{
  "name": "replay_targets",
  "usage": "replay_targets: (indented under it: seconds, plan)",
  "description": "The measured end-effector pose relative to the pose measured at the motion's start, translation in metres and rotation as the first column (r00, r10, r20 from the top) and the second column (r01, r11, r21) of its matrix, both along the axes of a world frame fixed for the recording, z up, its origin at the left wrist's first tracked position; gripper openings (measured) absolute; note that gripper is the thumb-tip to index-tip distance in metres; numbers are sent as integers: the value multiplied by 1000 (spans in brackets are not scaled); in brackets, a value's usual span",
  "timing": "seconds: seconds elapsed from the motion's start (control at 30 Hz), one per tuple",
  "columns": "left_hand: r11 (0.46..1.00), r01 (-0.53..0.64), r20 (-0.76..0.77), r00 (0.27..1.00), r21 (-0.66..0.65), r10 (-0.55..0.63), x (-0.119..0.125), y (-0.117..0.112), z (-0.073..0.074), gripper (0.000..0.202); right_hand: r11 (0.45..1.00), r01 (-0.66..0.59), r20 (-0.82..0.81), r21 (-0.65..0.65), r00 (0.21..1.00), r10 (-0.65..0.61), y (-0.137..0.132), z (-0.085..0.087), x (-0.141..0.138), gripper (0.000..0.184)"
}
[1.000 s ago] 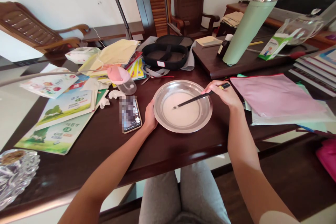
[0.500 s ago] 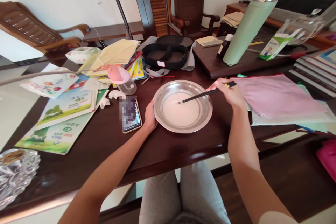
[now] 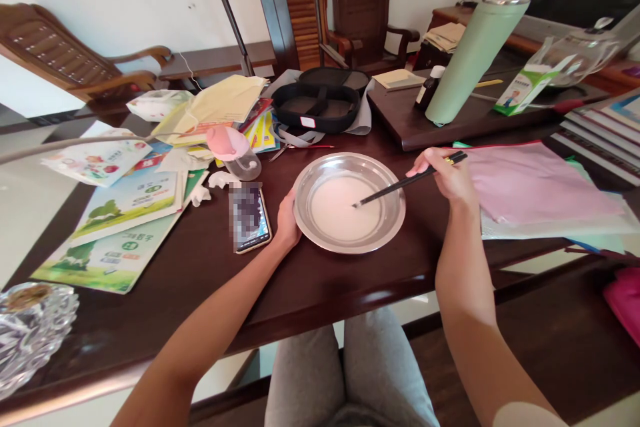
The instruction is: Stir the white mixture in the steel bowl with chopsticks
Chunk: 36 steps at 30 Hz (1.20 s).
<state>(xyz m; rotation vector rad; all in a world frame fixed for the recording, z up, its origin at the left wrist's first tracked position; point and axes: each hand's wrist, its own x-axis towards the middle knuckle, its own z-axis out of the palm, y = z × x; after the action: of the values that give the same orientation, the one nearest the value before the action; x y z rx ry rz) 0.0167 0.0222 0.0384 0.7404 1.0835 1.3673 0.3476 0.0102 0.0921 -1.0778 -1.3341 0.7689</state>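
Observation:
A shallow metal bowl [image 3: 327, 236] stands on the dark table in front of me, with a milky white liquid [image 3: 335, 213] in it. My left hand [image 3: 289, 219] is closed on the bowl's left rim, part of its fingers hidden by the bowl. In my right hand [image 3: 447, 170] I grip black chopsticks [image 3: 395, 186] close together. They slant down to the left over the bowl's right rim, their tips in the white liquid. Just left of my left hand lies a phone [image 3: 251, 219] with its screen lit and partly blurred out.
A pink-lidded cup [image 3: 234, 152], crumpled tissues [image 3: 201, 195] and booklets [image 3: 117, 250] lie to the left. Behind the bowl is an open black case [image 3: 316, 107]. A green thermos [image 3: 477, 47] and a pink pouch [image 3: 537, 180] are on the right, a glass dish [image 3: 37, 333] at the left edge.
My right hand has shifted a little to the right, and the chopstick tips have slid right and slightly nearer through the liquid. My left hand stays on the bowl.

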Motion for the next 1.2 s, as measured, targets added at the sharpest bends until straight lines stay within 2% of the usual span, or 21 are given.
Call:
replay_targets:
  seconds: [0.1, 0.17, 0.23, 0.33, 0.4, 0.47, 0.57, 0.63, 0.83, 0.9, 1.03, 1.1, 1.2]
  plan:
    - [1000, -16, -7, 1000, -1, 16, 0, 0, 0, 27, 986, -157, 30, -57, 987, 158, 0, 1, -5, 50]
    - [1000, -21, -4, 1000, 6, 21, 0, 0, 1, 27, 974, -212, 72, -86, 973, 218, 0, 4, -13, 49]
    - [1000, -10, 3, 1000, 18, 10, 1, 0, 1, 29, 982, -169, 100, -82, 979, 177, 1, 6, -17, 49]
    - [1000, 16, 2, 1000, 26, -16, 1, 0, 0, 31, 999, 6, 85, -37, 996, -3, 0, 6, -12, 50]
    - [1000, 15, -10, 1000, 18, -15, 1, 0, 0, 32, 997, 73, 49, -8, 996, -73, 0, 4, -5, 53]
    - [1000, 12, -21, 1000, 4, -11, 0, 0, 0, 33, 1000, 25, 35, -17, 999, -25, -1, 2, -3, 55]
    - [1000, 5, -20, 1000, 10, -5, 1, -1, 1, 31, 985, -149, 69, -85, 985, 155, -1, 4, -11, 51]
    - [1000, -11, -16, 1000, 18, 11, 1, -1, 3, 30, 975, -193, 91, -106, 975, 203, -1, 6, -17, 49]
    - [1000, -2, -27, 1000, -26, 1, 1, -2, 3, 32, 999, 30, 52, -40, 998, -28, -3, 6, -8, 52]
    - [1000, -6, -26, 1000, -20, 5, 0, -1, 3, 31, 999, -4, 33, -40, 999, 5, -3, 5, -5, 54]
    - [1000, -5, -16, 1000, -17, 5, 0, -1, 1, 28, 980, -172, 80, -97, 981, 180, -1, 6, -15, 51]
    - [1000, -3, -8, 1000, -11, 3, 1, -1, 1, 29, 984, -148, 100, -96, 982, 158, 0, 7, -18, 51]
    - [1000, 3, 2, 1000, -5, -3, 1, 0, 1, 29, 998, 4, 81, -55, 997, 1, 0, 6, -12, 52]
